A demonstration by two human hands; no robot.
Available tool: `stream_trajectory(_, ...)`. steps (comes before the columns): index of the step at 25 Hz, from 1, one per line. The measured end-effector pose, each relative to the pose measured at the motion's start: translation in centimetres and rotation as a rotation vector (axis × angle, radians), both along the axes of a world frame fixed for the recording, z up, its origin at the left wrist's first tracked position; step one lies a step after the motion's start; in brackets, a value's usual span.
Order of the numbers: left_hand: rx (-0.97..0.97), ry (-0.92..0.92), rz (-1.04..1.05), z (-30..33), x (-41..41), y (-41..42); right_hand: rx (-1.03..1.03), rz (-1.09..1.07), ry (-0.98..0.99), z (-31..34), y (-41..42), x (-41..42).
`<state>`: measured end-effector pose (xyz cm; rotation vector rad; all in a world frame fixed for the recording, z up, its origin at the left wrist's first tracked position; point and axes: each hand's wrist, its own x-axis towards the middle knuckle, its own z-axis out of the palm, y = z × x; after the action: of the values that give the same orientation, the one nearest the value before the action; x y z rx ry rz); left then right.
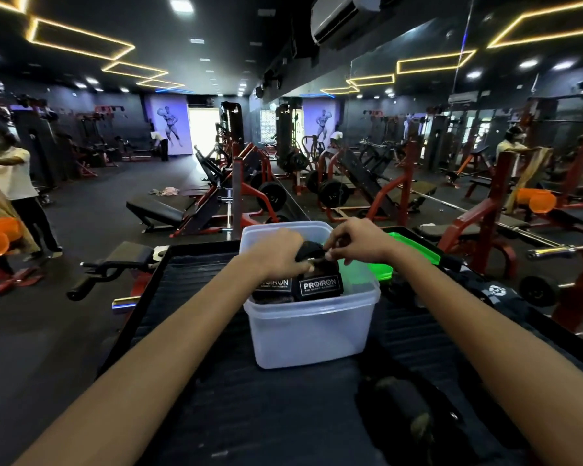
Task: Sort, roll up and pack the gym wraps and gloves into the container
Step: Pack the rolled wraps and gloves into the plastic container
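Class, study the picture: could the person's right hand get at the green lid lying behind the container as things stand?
Probably yes. The right hand hovers close to the green lid, nothing lies between, but it first must release the black wrap it pinches.

The translucent, frosted plastic rectangular container (308, 334) looks smooth and faintly glossy. Inside it, black cloth gym wraps (320, 285) are matt, with white printed labels. The black ribbed rubber platform (189, 331) under it looks dull and grooved. At its far right edge, a bright green plastic lid (414, 247) shines.
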<state>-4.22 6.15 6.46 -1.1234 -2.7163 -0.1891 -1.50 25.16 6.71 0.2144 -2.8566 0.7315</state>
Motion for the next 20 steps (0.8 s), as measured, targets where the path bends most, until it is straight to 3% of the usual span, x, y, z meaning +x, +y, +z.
stream_trajectory(3,0.291,0.004,-0.205,0.1,4.4,1.5,-0.033,-0.003,0.12,-0.7,1.1,3.2)
stream_trajectory(9,0.526,-0.024,-0.466,-3.4,9.6,2.5,-0.266,0.009,0.244,-2.4,2.6,9.6)
stream_trajectory(13,0.487,-0.029,-0.518,-5.5,12.2,2.3,-0.363,0.091,0.048,-3.6,5.4,12.5)
stream_trajectory(15,0.408,-0.134,-0.478,-6.5,13.8,3.1,-0.198,0.105,-0.112,-4.7,7.6,13.8)
stream_trajectory(17,0.193,-0.328,-0.366,-7.2,15.4,4.6,0.002,0.054,-0.25,-5.9,10.0,15.1)
stream_trajectory(20,-0.108,-0.488,-0.236,-7.4,16.2,6.6,0.088,-0.008,-0.39,-7.0,13.2,16.4)
